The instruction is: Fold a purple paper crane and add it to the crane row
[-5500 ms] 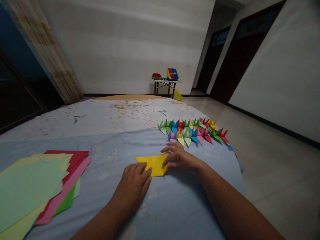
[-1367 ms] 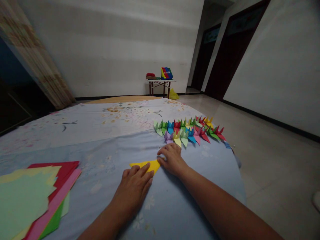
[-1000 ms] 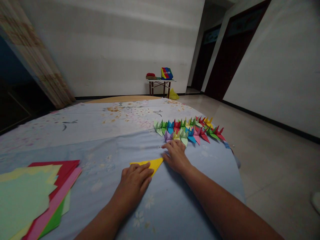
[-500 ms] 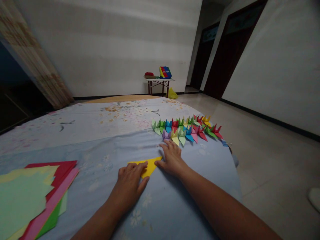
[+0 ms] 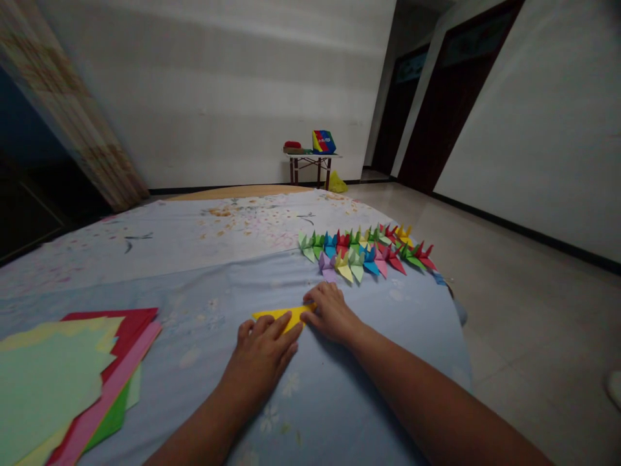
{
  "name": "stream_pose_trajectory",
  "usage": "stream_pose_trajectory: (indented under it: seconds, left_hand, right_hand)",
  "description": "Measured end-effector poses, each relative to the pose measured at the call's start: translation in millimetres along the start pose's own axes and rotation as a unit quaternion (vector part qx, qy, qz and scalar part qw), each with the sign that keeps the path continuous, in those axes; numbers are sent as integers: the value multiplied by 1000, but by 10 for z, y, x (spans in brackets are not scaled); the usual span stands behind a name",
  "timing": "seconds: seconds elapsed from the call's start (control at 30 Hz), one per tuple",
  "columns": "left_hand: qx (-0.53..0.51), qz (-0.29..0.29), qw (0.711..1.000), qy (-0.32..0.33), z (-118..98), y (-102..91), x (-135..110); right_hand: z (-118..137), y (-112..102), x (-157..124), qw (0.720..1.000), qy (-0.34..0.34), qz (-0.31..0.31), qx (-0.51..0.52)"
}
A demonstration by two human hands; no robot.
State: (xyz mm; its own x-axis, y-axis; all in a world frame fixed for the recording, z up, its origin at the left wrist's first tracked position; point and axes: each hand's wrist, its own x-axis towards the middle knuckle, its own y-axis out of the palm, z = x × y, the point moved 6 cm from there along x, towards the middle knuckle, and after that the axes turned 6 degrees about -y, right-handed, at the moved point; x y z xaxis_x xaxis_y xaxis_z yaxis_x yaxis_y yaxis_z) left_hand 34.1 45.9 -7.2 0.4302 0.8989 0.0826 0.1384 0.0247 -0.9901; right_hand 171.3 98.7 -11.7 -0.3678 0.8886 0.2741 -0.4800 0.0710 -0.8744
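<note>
Here, yellow paper (image 5: 297,315); partly under left fingers (image 5: 278,328).

Home, by look of room: patterned curtain (image 5: 72,97) left, flowered cloths (image 5: 233,243) over big table (image 5: 237,191) near, white wall (image 5: 218,84) far, dark doors (image 5: 451,110) and tiled floor (image 5: 514,310) right.

Open cloth (image 5: 194,356) flanks the left hand (image 5: 266,348); cranes (image 5: 369,260) obstruct beyond the right hand (image 5: 332,313).

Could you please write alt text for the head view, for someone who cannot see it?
Left hand and right hand touch a folded yellow paper on blue cloth. Colorful paper figures stand beyond, at right; sheets lie at left.
</note>
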Motion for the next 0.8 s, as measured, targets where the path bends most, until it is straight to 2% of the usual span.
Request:
stream_pose_trajectory:
  seconds: [0.13, 0.3, 0.43, 0.57, 0.67, 0.8]
  left_hand:
    - [19, 14, 1000, -5, -107, -54, -97]
    - [32, 32, 998, -33, -147, -71, -221]
    - [46, 54, 997, -34, -161, -75, -246]
    - [48, 72, 996, -26, -190, -86, -233]
    - [48, 76, 996, -25, -193, -93, -225]
    - [44, 85, 995, -24, -175, -96, -234]
  right_hand:
    - [8, 73, 7, 1000, 8, 26, -1]
    - [-38, 20, 16, 999, 16, 41, -1]
    - [-92, -50, 5, 999, 36, 19, -12]
    - [52, -39, -26, 1000, 1, -3, -6]
    - [142, 27, -40, 1000, -18, 23, -6]
    - [-32, 5, -28, 999, 34, 29, -18]
